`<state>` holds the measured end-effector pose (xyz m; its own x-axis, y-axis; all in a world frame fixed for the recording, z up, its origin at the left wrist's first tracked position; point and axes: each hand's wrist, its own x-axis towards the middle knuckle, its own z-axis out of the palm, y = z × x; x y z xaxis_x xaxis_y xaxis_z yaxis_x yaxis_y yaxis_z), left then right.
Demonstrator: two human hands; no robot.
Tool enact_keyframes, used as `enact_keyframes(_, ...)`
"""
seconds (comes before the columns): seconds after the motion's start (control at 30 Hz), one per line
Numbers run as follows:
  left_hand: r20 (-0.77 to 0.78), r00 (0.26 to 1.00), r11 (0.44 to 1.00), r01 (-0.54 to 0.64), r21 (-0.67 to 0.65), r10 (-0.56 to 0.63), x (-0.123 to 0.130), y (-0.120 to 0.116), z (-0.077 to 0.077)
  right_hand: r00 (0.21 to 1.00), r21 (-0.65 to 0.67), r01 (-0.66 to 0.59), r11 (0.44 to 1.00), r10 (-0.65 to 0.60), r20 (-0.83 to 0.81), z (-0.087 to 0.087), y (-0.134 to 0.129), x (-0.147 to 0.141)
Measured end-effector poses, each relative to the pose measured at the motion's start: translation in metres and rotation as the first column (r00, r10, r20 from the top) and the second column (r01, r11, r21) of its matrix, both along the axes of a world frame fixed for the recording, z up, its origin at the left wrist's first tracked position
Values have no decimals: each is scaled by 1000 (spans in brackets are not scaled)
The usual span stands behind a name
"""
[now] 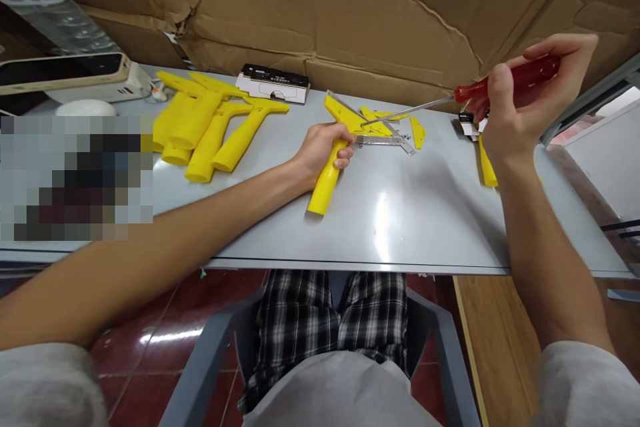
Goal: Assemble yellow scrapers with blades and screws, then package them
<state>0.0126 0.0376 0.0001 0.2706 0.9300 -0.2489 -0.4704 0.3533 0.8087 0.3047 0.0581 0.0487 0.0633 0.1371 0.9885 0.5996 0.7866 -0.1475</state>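
Observation:
My left hand is closed around a yellow plastic handle near the middle of the table. The handle's wide upper end points away from me, and a flat metal strip lies beside it. In my right hand, raised at the right, is a screwdriver with a red handle. Its long shaft slants down to the left, and the tip meets or hovers just over the handle's upper end; I cannot tell which. Loose yellow plates, metal strips and tiny screws lie just right of my left hand.
Several yellow handles are piled at the left, near a small black-and-white box. A phone rests on a white device at the far left. Another yellow piece lies behind my right wrist. Cardboard walls the table's back edge.

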Motion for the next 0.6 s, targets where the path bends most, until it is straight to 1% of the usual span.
enact_keyframes(0.1, -10, 1000, 1000, -5, 0, 5, 0, 1, 0, 991, 50, 132, 990, -131, -21, 4, -7, 0)
enact_keyframes(0.17, -17, 1000, 1000, -3, 1, 3, 1, 1, 0, 970, 45, 242, 969, -241, -25, 8, -13, -1)
enact_keyframes(0.23, -17, 1000, 1000, 4, 8, -4, 0, 1, 0, 950, 24, 312, 950, -311, -24, 9, -17, 0)
enact_keyframes(0.3, -13, 1000, 1000, 14, 21, -14, 0, 1, 0, 946, 9, 322, 947, -321, -36, 9, -17, 1)
enact_keyframes(0.5, -15, 999, 999, 29, 22, -29, -1, 0, -1, 953, -45, 295, 955, -297, -66, 4, -8, 5)
enact_keyframes(0.6, -33, 999, 999, 37, 34, -36, -1, 0, 0, 964, 3, 260, 966, -259, -58, 4, -6, 4)
